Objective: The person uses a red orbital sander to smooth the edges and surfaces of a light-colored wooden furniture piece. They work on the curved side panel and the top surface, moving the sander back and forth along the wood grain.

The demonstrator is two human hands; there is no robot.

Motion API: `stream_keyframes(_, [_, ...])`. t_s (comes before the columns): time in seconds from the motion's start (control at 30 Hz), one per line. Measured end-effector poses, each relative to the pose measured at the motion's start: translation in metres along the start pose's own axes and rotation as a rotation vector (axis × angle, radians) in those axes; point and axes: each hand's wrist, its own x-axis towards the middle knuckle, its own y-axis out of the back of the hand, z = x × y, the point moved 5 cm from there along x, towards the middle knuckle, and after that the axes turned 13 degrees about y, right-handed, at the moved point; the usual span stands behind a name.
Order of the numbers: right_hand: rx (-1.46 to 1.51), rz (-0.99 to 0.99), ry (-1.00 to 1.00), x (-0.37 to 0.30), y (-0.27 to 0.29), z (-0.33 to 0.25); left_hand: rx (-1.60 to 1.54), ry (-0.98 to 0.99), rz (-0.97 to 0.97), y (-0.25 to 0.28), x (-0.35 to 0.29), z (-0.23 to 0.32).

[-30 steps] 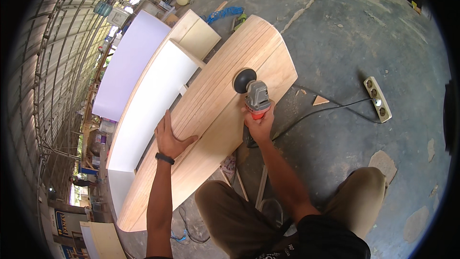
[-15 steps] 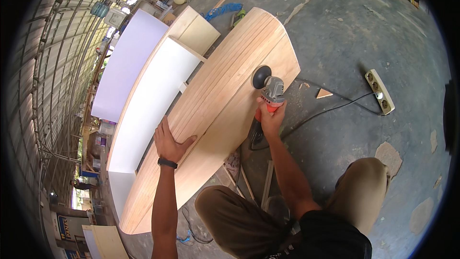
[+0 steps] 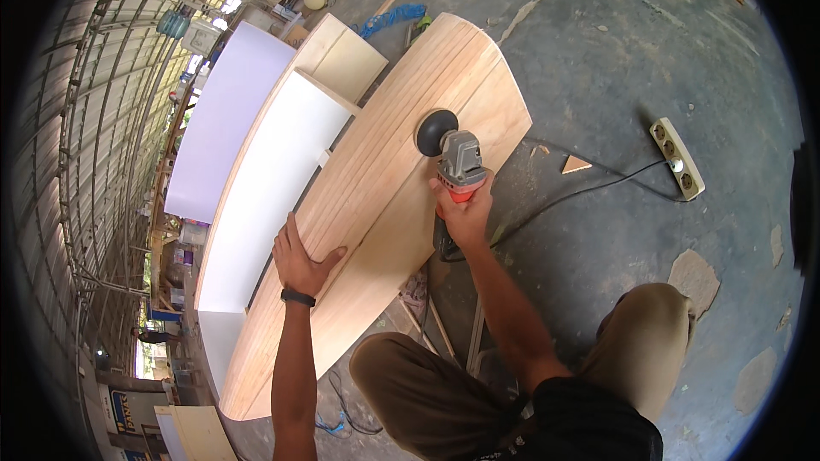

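A long wooden panel piece [image 3: 367,171], its top made of pale strips, lies slantwise before me. My right hand [image 3: 464,213] is wrapped round the red and grey body of an angle grinder [image 3: 462,158]. The grinder's round black sanding pad [image 3: 436,132] rests on the wood, towards the far end. My left hand [image 3: 303,263] lies flat with the thumb spread, pressing on the near half of the panel by its left edge. A dark band [image 3: 298,297] is on my left wrist.
Left of the panel stand a white-faced curved wooden piece [image 3: 256,179] and a lilac panel [image 3: 226,111]. A black cord [image 3: 589,190] runs to a power strip [image 3: 677,158] on the floor at right. A triangular wood scrap [image 3: 576,165] lies between. A blue coiled hose [image 3: 393,20] is behind.
My right hand has moved the grinder to the left, so its pad sits farther onto the strips. My left hand stays in place on the panel.
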Motion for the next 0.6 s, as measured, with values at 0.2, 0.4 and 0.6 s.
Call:
stream_keyframes(0.2, [0.111, 0.097, -0.112, -0.001, 0.006, 0.006, 0.005, -0.011, 0.021, 0.0, 0.003, 0.001])
stream_keyframes(0.4, [0.013, 0.028, 0.011, 0.004, 0.006, 0.001, 0.006, 0.006, 0.007, -0.001, -0.003, 0.0])
stream_keyframes(0.6, [0.154, 0.113, -0.225, 0.006, 0.016, 0.027, -0.007, -0.004, 0.02, -0.002, -0.005, -0.002])
